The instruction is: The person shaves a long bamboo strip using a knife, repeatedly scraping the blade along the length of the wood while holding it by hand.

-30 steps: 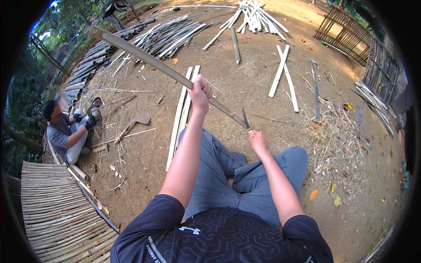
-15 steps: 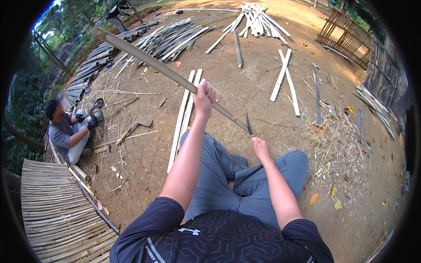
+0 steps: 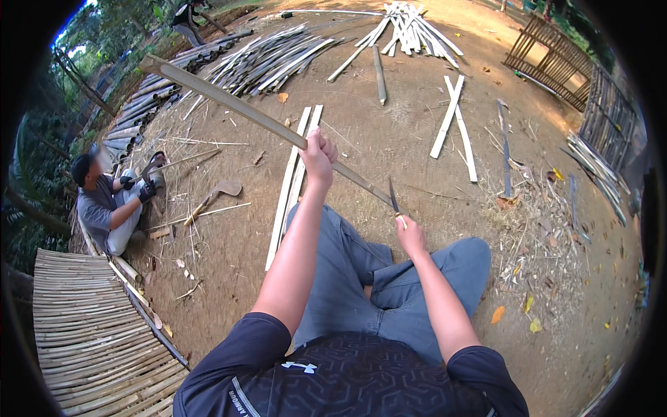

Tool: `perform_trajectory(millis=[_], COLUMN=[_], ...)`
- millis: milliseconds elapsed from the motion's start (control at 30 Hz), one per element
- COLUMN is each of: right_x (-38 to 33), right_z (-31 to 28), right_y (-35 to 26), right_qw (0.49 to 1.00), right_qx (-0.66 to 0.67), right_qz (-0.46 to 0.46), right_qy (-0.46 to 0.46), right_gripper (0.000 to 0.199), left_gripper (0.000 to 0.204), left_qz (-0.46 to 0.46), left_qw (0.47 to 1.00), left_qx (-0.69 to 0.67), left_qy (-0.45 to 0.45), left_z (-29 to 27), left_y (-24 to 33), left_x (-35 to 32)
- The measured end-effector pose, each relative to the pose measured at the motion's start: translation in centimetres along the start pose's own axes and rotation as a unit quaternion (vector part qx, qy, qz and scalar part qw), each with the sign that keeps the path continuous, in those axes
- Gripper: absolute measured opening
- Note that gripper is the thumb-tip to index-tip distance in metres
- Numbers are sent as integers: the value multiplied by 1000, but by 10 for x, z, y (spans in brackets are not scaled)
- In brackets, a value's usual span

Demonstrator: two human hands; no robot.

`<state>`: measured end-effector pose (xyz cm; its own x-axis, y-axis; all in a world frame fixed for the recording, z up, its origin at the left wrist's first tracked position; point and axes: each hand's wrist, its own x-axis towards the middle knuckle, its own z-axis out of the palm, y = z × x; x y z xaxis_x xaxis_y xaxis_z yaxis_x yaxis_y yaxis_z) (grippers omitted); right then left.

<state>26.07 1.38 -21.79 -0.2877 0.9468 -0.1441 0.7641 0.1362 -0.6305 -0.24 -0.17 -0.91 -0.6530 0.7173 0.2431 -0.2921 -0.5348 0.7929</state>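
Note:
My left hand (image 3: 319, 156) is closed around a long bamboo strip (image 3: 229, 99), which slants from the upper left down toward the right. In my right hand (image 3: 410, 236) is a knife (image 3: 393, 196), its narrow dark blade pointing up and away from me. The blade stands against or right beside the strip's lower end; I cannot tell if they touch. My fingers hide most of the knife's handle. Two pale split bamboo strips (image 3: 286, 198) lie on the ground beyond my left forearm, partly covered by it.
At the left sits another person (image 3: 104, 201) handling a thin strip. A wooden-handled blade (image 3: 212, 201) lies nearby. A bamboo slat platform (image 3: 97, 326) fills the lower left. Strip piles (image 3: 278, 62) lie ahead, crossed strips (image 3: 455, 115) at the right, shavings (image 3: 535, 236) beside my knee.
The upper end of the bamboo strip has dropped slightly, and my left hand with it. My right hand and the knife have shifted only a little. Both grips are unchanged.

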Motion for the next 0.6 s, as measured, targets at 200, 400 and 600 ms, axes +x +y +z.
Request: perform_trajectory(millis=[200,400,600], right_x=[-10,18,-11], right_z=[-10,12,-9], right_y=[-29,32,-21], right_qw=[1000,997,1000], right_qx=[12,-41,3], right_qz=[-22,53,-25], right_qy=[-18,-31,-9], right_gripper=[33,35,35], left_gripper=[45,45,44], left_qz=[-13,-22,-18], left_qw=[999,1000,1000], left_qx=[12,-7,-1], left_qy=[30,15,20], left_z=[-16,8,-12], left_y=[5,0,3], left_x=[-1,0,-4])
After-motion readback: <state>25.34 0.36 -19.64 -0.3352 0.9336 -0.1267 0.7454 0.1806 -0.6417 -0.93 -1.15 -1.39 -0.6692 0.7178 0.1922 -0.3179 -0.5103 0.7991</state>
